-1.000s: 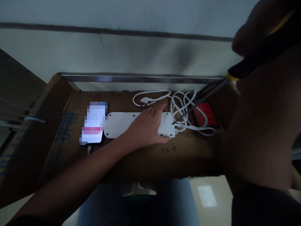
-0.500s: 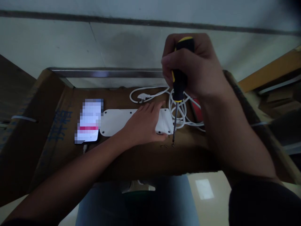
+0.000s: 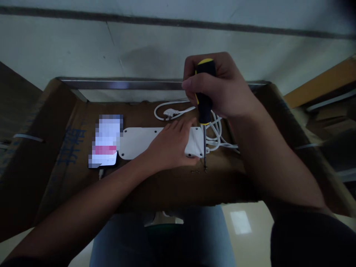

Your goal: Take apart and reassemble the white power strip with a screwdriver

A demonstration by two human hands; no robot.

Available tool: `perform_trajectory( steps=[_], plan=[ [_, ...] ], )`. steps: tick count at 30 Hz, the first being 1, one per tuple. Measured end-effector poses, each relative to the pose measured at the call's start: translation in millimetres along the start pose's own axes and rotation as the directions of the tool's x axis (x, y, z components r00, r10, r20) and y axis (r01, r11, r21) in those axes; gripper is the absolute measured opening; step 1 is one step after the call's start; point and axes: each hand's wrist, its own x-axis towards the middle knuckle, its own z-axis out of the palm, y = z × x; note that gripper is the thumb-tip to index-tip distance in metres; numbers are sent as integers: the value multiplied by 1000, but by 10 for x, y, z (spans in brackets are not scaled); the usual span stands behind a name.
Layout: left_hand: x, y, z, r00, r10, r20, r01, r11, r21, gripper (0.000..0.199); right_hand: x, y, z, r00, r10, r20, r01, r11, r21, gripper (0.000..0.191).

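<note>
My left hand (image 3: 170, 146) lies across a white power strip (image 3: 135, 144), fingers over its far edge and thumb along the near edge. The strip's face up here shows screw holes near its rim and no sockets. In my closed right hand (image 3: 225, 83) is a black and yellow screwdriver (image 3: 205, 111), held upright with its shaft pointing down. Its tip meets a tiny screw on the cardboard, just in front of the strip's right end; whether the screw clings to it I cannot tell. Other small screws (image 3: 195, 171) lie to the left of the tip.
A coiled white cord (image 3: 217, 131) leaves the strip's right end, its plug (image 3: 170, 113) behind my left fingers. A phone (image 3: 104, 142) with a cable lies left of the strip. Cardboard walls (image 3: 36, 159) rise on both sides, and a tiled wall (image 3: 155, 55) stands behind.
My right hand has come down and a little left with the screwdriver. A red item beside the cord is now hidden by my right arm. My left hand keeps its place on the strip.
</note>
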Motion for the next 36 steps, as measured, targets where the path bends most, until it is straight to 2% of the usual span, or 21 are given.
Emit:
perform_trajectory(
  steps=[6, 10, 13, 18, 24, 27, 32, 36],
  plan=[
    [2, -22, 4, 1000, -8, -3, 8, 998, -69, 98, 32, -22, -20, 994, -4, -112, 19, 991, 135, 40],
    [13, -61, -69, 996, 7, 91, 5, 992, -128, 108, 48, -119, -55, 976, 52, -210, 13, 954, 299, 30],
    [11, -90, -127, 985, 40, 167, -17, 990, -137, 116, 66, -156, -93, 951, 77, -300, 37, 933, 358, 38],
    [-2, -90, -150, 978, 45, 205, -26, 995, -93, 120, 112, -89, -143, 893, 114, -436, 94, 899, 428, 49],
    [0, -95, -124, 982, 47, 181, -29, 994, -101, 117, 169, 60, -212, 856, 175, -487, 64, 898, 435, 60],
    [-3, -98, -125, 983, 43, 177, -25, 995, -101, 115, 184, 86, -223, 857, 194, -478, 33, 904, 425, 59],
    [-8, -98, -129, 982, 51, 182, -34, 995, -94, 113, 207, 101, -223, 827, 203, -524, 42, 908, 417, 63],
    [-6, -96, -127, 981, 49, 185, -35, 997, -74, 114, 206, 128, -229, 832, 220, -509, 8, 913, 408, 60]
  ],
)
